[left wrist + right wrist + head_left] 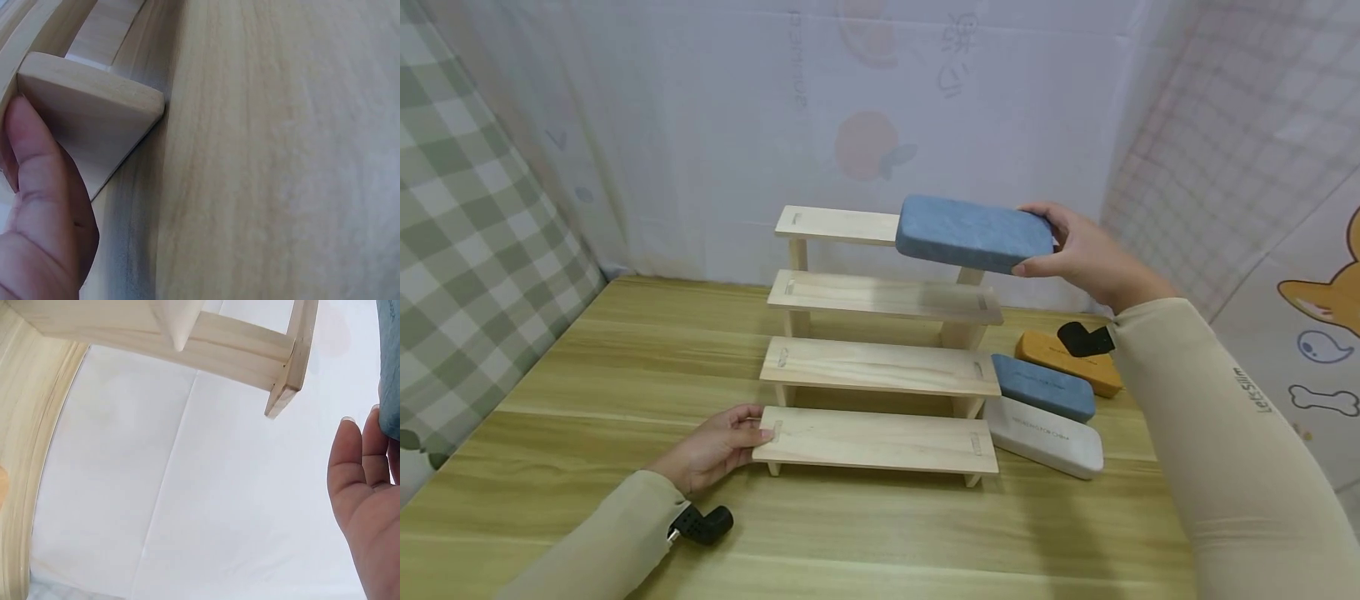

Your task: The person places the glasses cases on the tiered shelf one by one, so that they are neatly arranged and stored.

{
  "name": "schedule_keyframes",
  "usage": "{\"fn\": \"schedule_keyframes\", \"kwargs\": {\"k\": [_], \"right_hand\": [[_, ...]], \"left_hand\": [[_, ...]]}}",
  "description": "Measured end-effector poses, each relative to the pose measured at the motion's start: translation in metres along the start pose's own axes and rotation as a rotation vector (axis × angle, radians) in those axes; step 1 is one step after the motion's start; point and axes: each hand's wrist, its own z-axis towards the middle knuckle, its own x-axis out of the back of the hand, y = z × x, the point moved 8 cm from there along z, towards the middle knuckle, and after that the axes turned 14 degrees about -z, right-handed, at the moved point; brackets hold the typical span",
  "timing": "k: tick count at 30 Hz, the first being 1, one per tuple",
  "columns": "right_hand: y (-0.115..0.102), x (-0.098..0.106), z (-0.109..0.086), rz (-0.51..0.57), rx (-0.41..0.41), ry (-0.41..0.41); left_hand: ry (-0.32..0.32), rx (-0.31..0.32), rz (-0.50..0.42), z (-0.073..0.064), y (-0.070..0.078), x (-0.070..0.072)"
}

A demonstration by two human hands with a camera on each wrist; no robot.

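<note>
Head: right hand [1086, 254] pinches blue case [973, 233] by its right end; it runs left from the fingers, long axis roughly along the top shelf [842, 225] (contact unclear). Left hand [722, 446] pinches bottom shelf [876, 437], left end. Right sleeve [1232, 467] reads "LetsSlim"; white case [1048, 440] print illegible.
Left wrist: fingers beside shelf leg [94, 119].
Right wrist: fingertips [350, 434] at blue case, cropped.
</note>
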Motion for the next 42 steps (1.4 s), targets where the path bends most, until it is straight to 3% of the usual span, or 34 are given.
{"fn": "schedule_keyframes", "kwargs": {"k": [6, 17, 32, 42], "right_hand": [[-0.011, -0.005, 0.016, 0.005, 0.005, -0.006], [-0.02, -0.013, 0.042, 0.001, -0.003, -0.048], [-0.022, -0.016, 0.055, 0.066, -0.018, -0.068], [-0.025, -0.027, 0.068, 0.069, -0.032, -0.11]], "left_hand": [[0.026, 0.006, 0.003, -0.002, 0.0, 0.0], [0.013, -0.003, 0.003, -0.004, -0.001, -0.003], [-0.004, -0.01, 0.002, -0.003, -0.003, -0.005], [0.022, -0.009, -0.002, -0.004, -0.004, -0.004]]}}
